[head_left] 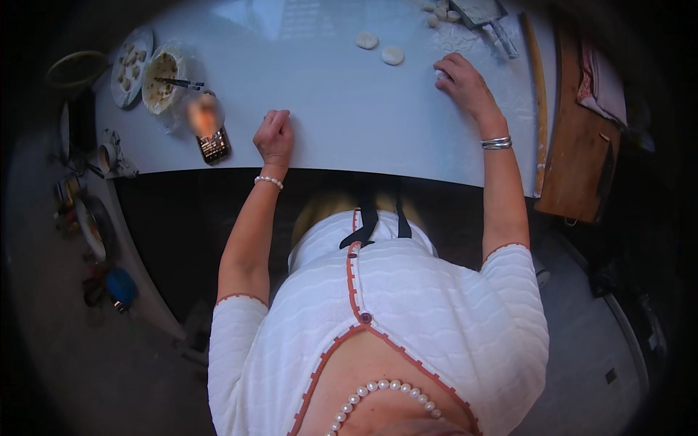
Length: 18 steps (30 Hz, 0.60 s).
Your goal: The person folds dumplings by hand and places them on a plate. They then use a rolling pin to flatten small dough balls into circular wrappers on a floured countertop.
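My right hand (pixel 466 87) is over the right part of the white tabletop (pixel 338 103), its fingers closed around a small white dough piece (pixel 440 75) that shows at the fingertips. To its left lie two flattened dough rounds (pixel 367 40) on the table. Near the table's front edge rests my left hand (pixel 274 136), curled into a loose fist with nothing visible in it. Farther left are a bowl of filling (pixel 163 68) wrapped in clear plastic, with dark chopsticks (pixel 182 83) in it, and a plate (pixel 126 98) of small dumplings.
A phone (pixel 214 147) lies left of my left hand. Dough lumps (pixel 433 20) and a metal scoop (pixel 482 19) holding flour sit at the far right, amid scattered flour. A long wooden rolling pin (pixel 537 109) runs along the right side, beside a wooden board (pixel 572 147).
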Each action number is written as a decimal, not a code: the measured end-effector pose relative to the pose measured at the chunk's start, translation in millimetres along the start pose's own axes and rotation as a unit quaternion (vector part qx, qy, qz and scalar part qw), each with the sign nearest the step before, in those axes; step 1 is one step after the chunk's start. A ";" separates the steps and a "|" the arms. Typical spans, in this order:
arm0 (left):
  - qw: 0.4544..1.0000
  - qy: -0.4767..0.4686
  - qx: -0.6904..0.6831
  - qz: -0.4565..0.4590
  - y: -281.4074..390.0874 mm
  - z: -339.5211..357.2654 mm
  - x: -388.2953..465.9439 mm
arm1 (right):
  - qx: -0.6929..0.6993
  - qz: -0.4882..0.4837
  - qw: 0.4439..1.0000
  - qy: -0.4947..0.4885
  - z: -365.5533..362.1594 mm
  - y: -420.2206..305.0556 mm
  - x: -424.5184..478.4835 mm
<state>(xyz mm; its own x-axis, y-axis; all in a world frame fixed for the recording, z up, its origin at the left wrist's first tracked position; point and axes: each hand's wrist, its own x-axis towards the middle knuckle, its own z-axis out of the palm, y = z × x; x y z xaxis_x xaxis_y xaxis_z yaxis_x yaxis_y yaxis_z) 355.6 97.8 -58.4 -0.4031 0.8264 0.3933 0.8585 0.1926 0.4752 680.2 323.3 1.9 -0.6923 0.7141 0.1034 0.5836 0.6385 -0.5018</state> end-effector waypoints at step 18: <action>1.000 -0.004 0.001 0.004 -1.2 1.0 -1.0 | -0.041 0.012 0.991 0.129 15.2 2.2 -44.1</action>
<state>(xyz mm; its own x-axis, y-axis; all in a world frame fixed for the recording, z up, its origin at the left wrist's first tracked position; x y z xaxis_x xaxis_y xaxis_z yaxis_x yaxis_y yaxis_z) 355.3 97.2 -60.2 -0.3942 0.8318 0.3907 0.8621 0.1874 0.4708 705.7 288.8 -16.8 -0.5519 0.7727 0.3136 0.6389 0.6335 -0.4365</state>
